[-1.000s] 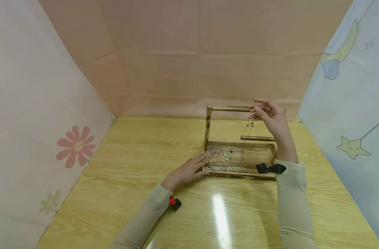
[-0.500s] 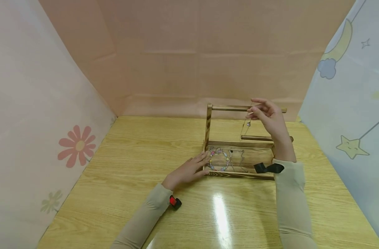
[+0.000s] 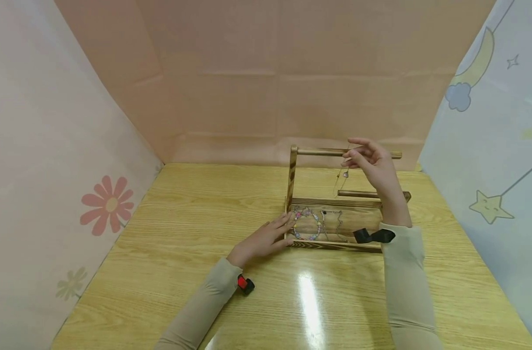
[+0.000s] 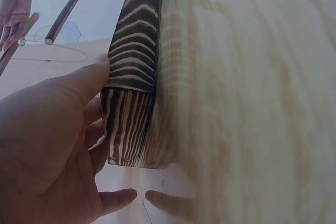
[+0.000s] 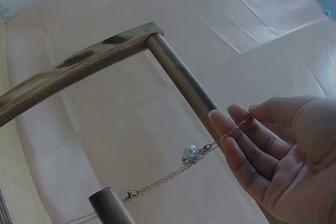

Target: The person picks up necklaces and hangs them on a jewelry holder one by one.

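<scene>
My right hand [image 3: 375, 163] pinches a fine chain necklace [image 5: 163, 179] between thumb and forefinger, at the upper rod [image 5: 181, 72] of a brown wooden jewelry stand [image 3: 292, 180]. A round pearl pendant [image 5: 190, 152] hangs below the fingers. The chain's lower end dangles just left of the free end of the lower rod [image 3: 357, 194]; in the right wrist view that rod end overlaps it. With straight fingers, my left hand [image 3: 266, 238] rests against the left end of the stand's tray [image 3: 335, 246]. Its thumb touches the dark-striped front wall [image 4: 134, 40].
A pastel beaded bracelet [image 3: 307, 237] lies at the left in the tray, beside thin chains [image 3: 339, 226]. The stand sits on a wood-grain table [image 3: 204, 209]. A peach backdrop [image 3: 274, 97] rises behind, with printed sheets at both sides.
My right hand has moved slightly left with the necklace. The chain's lower end has gone from the lower rod's tip to just left of it. My left hand stays in place.
</scene>
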Action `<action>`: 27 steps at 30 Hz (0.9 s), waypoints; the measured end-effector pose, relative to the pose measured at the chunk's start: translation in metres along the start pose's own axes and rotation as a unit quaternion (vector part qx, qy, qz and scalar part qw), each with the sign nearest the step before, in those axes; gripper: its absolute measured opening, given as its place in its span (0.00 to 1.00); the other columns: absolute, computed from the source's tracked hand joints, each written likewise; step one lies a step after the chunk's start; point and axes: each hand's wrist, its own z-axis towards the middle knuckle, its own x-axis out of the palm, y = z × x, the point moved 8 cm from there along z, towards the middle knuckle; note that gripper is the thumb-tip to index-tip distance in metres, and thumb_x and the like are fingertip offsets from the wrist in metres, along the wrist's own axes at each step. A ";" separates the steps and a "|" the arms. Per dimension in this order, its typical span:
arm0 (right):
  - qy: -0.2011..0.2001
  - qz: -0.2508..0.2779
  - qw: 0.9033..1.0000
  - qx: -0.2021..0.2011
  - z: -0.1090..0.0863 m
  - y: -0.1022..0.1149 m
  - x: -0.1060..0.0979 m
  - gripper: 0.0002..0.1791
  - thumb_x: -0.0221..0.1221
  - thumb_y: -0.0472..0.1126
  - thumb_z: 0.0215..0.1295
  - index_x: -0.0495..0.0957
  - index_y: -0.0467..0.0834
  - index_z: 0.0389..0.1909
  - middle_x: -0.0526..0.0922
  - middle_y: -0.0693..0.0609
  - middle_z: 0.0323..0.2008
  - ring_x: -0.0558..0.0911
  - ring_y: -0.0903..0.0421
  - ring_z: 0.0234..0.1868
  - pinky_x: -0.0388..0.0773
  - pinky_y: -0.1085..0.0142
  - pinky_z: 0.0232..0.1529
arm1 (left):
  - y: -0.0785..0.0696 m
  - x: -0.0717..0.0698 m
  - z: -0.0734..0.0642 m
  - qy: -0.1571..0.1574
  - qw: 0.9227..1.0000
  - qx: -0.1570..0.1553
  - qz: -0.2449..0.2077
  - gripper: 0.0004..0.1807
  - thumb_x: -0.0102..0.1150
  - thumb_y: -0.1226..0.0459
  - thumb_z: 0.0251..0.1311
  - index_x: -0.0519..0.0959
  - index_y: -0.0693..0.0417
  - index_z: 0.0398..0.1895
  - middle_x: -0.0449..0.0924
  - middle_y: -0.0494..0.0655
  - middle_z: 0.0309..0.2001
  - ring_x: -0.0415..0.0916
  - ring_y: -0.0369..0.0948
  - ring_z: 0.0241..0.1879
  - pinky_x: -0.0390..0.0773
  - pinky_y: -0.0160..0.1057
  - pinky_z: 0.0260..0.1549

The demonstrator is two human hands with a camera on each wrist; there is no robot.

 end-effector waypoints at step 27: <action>0.031 -0.035 0.999 -0.005 0.002 0.013 0.024 0.19 0.50 0.33 0.61 0.68 0.38 0.54 0.75 0.37 0.36 0.78 0.46 0.33 0.77 0.64 0.36 | 0.001 0.002 0.001 0.004 1.000 -0.005 -0.009 0.34 0.33 0.45 0.63 0.44 0.47 0.68 0.34 0.45 0.69 0.33 0.43 0.68 0.50 0.56 0.59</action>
